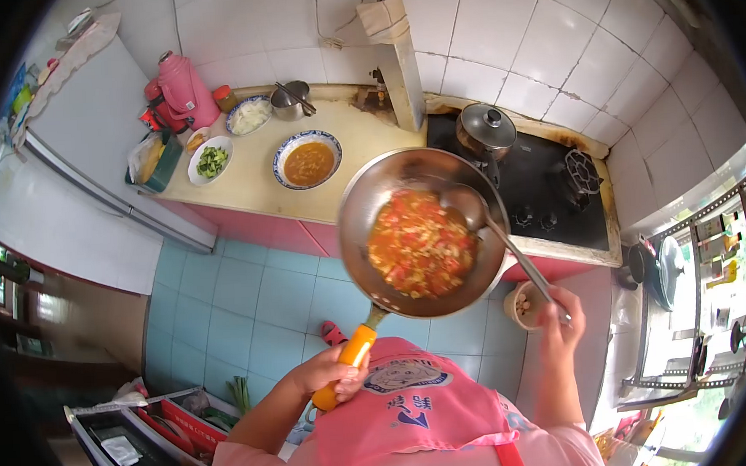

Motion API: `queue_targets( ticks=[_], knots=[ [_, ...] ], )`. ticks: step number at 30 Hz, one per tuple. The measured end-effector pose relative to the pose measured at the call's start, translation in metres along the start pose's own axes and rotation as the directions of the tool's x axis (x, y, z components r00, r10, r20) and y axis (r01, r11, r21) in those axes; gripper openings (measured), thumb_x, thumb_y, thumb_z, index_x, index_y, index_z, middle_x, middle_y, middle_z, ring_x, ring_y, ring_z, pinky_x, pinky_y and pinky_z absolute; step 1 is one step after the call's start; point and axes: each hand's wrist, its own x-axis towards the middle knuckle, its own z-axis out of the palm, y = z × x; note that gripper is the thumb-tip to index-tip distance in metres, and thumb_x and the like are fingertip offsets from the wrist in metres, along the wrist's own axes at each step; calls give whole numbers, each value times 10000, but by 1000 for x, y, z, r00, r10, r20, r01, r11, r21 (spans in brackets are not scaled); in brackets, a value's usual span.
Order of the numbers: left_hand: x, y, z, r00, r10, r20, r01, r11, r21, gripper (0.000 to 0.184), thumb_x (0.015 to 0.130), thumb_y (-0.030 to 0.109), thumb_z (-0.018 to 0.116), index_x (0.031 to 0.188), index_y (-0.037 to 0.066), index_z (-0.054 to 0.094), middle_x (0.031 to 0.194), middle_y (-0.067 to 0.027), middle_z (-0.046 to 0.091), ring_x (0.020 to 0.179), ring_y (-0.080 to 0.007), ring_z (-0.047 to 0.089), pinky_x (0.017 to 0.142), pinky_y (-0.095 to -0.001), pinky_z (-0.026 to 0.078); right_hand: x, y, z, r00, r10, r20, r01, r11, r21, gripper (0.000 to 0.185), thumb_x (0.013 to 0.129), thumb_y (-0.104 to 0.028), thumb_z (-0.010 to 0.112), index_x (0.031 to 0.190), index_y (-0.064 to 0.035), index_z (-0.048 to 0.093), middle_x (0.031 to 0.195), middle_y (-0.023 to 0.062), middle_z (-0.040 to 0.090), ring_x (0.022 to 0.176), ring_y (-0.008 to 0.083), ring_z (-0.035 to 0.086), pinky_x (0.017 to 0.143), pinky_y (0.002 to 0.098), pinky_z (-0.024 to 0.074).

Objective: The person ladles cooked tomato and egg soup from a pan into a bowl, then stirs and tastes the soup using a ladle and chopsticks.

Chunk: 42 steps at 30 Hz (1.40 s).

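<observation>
My left hand [334, 372] is wrapped round the orange handle of a metal wok [357, 179], which is held up in front of the counter and hob. Red and yellow food in sauce [420, 243] lies in the wok. My right hand [560, 318] grips the end of a metal ladle [522, 259], whose bowl rests inside the wok at the right of the food. On the counter, left of the wok, stands a blue-rimmed bowl [308, 160] with brownish soup.
A lidded pot [486, 132] stands on the black hob [548, 194]. Farther left on the counter are a plate of chopped greens [211, 161], a plate of pale slices [250, 115], a small metal pot [291, 100] and a pink flask [187, 89].
</observation>
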Motion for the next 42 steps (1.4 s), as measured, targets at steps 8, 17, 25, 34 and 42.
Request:
queue_targets(
  ticks=[8,17,25,34,42],
  knots=[
    [116,-5,61,961,-263,84,259,964,57,266,830,164,591,1015,92,415,710,17,427,508,-40,397,445,-221,352,-13,56,-129,953,4,-303,-23,998,-61,277,938,-201,558,1123,4,535,659,-8,473,549,62,442,504,200,346],
    [217,57,50,812,-531,245,513,847,135,248,836,123,572,1037,101,428,709,20,406,539,-53,401,499,-223,395,-9,51,-141,770,162,-617,-278,956,-96,177,835,-114,689,895,4,571,786,10,548,716,73,502,629,203,427],
    [226,63,36,784,-532,319,513,845,147,258,852,158,600,1068,97,472,722,12,435,548,-54,421,511,-228,413,-24,40,-116,727,281,-626,-321,946,51,100,874,-69,613,928,13,591,757,17,575,712,72,507,638,221,427],
    [244,1,17,872,-302,384,285,953,103,220,869,117,551,1079,80,500,717,26,439,523,-40,419,494,-231,417,-55,23,-117,948,-162,-275,11,879,-478,169,805,-1,629,972,-22,635,830,141,619,736,274,616,665,328,490],
    [268,-42,12,895,-150,419,148,988,37,119,855,97,551,968,101,514,696,35,434,557,-40,434,520,-224,389,-74,41,-113,921,-347,-176,225,844,-487,185,831,1,618,1013,-30,632,818,147,595,701,294,588,622,334,474]
  ],
)
